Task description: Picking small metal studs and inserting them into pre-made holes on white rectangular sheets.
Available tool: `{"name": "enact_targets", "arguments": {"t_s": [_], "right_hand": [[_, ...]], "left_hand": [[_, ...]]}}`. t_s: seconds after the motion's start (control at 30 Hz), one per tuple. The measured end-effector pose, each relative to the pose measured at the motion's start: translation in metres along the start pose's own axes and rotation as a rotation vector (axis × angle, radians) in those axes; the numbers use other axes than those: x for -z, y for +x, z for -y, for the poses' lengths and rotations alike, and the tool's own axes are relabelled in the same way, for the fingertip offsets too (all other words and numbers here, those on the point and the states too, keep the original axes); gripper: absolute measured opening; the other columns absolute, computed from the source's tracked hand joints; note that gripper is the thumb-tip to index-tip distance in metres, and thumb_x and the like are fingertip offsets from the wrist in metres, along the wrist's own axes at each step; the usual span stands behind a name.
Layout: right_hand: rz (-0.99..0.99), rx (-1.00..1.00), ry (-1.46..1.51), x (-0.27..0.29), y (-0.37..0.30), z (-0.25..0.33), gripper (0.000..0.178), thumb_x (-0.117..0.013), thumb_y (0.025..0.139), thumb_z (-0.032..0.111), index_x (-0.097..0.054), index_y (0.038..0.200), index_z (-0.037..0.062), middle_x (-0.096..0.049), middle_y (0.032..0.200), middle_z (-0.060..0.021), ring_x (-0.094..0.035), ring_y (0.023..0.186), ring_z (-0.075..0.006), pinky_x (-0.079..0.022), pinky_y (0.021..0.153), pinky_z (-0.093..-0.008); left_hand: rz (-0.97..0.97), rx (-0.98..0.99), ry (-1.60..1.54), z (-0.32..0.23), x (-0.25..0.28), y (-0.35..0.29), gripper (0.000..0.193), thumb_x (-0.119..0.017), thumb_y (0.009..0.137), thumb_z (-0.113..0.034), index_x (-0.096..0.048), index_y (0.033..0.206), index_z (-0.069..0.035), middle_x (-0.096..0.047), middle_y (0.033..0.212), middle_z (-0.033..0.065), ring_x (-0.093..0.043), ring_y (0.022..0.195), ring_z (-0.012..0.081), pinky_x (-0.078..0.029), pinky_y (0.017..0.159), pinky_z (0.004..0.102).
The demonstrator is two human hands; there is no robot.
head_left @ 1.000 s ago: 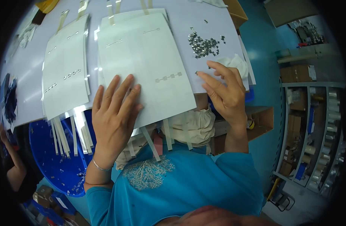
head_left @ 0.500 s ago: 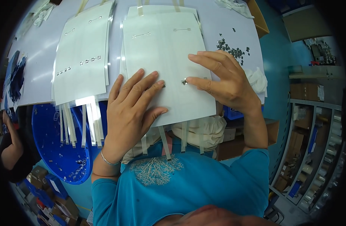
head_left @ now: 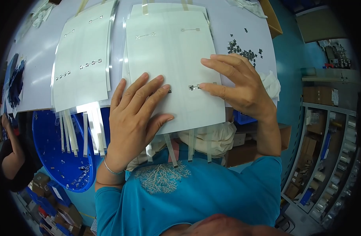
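Observation:
A stack of white flexible sheets (head_left: pixel 168 51) lies before me, with striped ribbon tails (head_left: pixel 171 151) hanging over the table's front edge. My left hand (head_left: pixel 135 112) rests flat on the top sheet, fingers spread. Beside its index fingertip a small dark piece (head_left: pixel 169 91) shows, partly covered. My right hand (head_left: pixel 241 88) has its fingers apart, and its thumb tip touches the sheet at a small dark metallic piece (head_left: pixel 193 87). Whether anything sits under that thumb is hidden. Farther up, the top sheet bears two outlined printed marks (head_left: pixel 190 30).
Loose dark pieces (head_left: pixel 243 51) lie scattered at the right of the table. At the left is another sheet stack (head_left: pixel 80 51) with rows of small metallic pieces. A blue tub (head_left: pixel 60 169) holding scraps stands below it. White cloth (head_left: pixel 270 84) lies at the right edge.
My right thumb has shifted slightly right along the sheet, showing more of the metallic pieces beside it. Both sheet stacks appear slightly farther left. My left hand stays on the sheet.

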State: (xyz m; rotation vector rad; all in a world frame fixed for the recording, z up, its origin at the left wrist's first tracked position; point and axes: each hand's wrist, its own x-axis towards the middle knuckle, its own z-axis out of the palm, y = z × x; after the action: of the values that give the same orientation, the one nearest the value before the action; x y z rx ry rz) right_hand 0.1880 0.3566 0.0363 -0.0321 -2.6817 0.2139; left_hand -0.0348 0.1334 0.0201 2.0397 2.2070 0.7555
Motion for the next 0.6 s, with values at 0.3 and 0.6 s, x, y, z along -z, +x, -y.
{"name": "enact_targets", "arguments": {"t_s": [0.3,0.6], "right_hand": [[0.113,0.171,-0.125,0.012,0.011,-0.017,0.029,-0.081,0.088,0.019,-0.084,0.115,0.0289,-0.068,0.152,-0.0023,-0.065,0.136,-0.0279,-0.055,0.108,-0.0491],[0.001,0.104,-0.033,0.004,0.002,-0.009,0.033,-0.082,0.088,0.022,-0.082,0.12,0.0148,-0.067,0.151,-0.0136,-0.063,0.136,-0.0337,-0.054,0.108,-0.0517]], "left_hand": [[0.011,0.007,0.015,0.0,0.0,0.0,0.064,-0.083,0.087,-0.047,-0.071,0.146,-0.022,-0.066,0.154,0.0013,-0.054,0.15,0.0278,-0.033,0.13,0.0548],[0.0,0.003,0.009,-0.001,-0.002,0.002,0.064,-0.082,0.089,-0.046,-0.07,0.146,-0.022,-0.066,0.154,0.0014,-0.054,0.151,0.0273,-0.033,0.131,0.0547]]}}
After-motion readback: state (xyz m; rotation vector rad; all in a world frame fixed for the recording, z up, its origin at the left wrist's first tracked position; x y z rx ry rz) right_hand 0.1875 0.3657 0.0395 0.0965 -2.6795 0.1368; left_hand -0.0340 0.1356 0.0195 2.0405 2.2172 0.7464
